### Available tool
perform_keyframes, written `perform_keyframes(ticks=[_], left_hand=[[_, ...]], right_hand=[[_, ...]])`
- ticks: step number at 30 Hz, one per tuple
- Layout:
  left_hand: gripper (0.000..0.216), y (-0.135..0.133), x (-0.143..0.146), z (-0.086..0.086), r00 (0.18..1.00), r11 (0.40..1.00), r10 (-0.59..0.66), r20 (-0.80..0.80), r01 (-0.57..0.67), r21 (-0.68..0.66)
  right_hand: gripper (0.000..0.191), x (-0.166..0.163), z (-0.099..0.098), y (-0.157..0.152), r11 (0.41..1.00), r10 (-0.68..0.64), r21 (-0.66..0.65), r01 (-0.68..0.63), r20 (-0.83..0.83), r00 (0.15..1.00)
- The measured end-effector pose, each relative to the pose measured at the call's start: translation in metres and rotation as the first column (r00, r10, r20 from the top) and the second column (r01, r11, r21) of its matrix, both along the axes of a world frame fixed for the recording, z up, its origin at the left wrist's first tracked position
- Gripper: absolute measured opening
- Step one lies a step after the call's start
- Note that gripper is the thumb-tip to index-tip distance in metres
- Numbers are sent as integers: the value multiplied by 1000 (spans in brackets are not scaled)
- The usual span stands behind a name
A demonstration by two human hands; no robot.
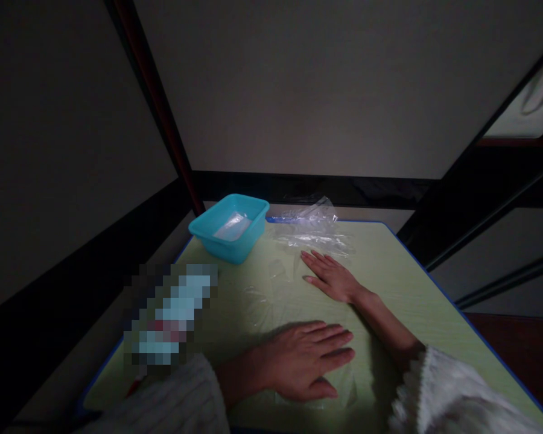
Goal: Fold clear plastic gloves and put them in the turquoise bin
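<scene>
A clear plastic bag lies spread flat on the pale table, hard to make out against its surface. Near the front edge my left hand rests palm down on it, fingers stretched out to the right. Farther back, my right hand lies flat with its fingers spread, pointing up and left, at the bag's far right part. Neither hand grips anything. Just beyond my right fingertips sits a crumpled heap of clear plastic bags.
A turquoise plastic basin stands at the table's back left, with a white packet inside. A blurred-out pale item lies along the left edge. The yellowish table has a blue rim and meets a wall behind.
</scene>
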State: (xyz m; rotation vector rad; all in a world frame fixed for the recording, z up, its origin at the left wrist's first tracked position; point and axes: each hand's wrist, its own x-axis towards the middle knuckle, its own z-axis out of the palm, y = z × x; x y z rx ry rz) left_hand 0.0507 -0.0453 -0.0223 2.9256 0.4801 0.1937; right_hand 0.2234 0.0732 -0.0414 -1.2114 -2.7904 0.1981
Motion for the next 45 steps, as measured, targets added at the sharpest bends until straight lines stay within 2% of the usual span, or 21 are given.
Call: perform_keyframes(ticks=[5,8,12,19,25,27,29,31,33,35,40,45], left_hand=[[55,2,-1,0,1000,1000,-10,0,10,0],[55,2,0,0,1000,1000,-12,-2,12,0],[56,1,0,-1,1000,1000,-3,15,3,-6],[55,1,-1,2,1000,1000,-13,-10,13,-22],[60,-4,-4,2,997,998,-55,61,58,-37],[56,-3,-6,2,989,998,44,141,-37,-56],[48,4,-9,2,942,966,259,212,-246,-83],[43,17,-14,1,835,864,503,225,-491,-108],[42,30,-19,-3,753,776,629,192,-623,-101],[44,42,-24,-9,744,756,653,141,-652,-58],[45,51,-32,-23,784,781,617,68,-621,63],[46,47,-33,-23,744,740,665,56,-668,83]], right_hand=[[59,-2,6,-7,999,-16,28,17,-28,999],[56,-6,10,-16,997,62,43,-60,-60,996],[56,-13,10,-24,984,174,-8,-175,-63,983],[56,-13,5,-12,995,104,6,-104,20,994],[54,-10,4,-9,998,65,22,-64,-42,997],[51,-9,4,-10,998,39,63,-32,-106,994],[48,-7,4,-13,995,6,102,11,-159,987],[46,-7,3,-15,992,-26,117,47,-174,984],[47,-7,1,-18,991,-47,116,67,-163,986],[49,-8,-2,-19,991,-63,112,80,-143,988],[53,-7,-10,-18,989,-96,102,105,-85,992],[53,-4,-11,-16,988,-120,93,124,-43,992]])
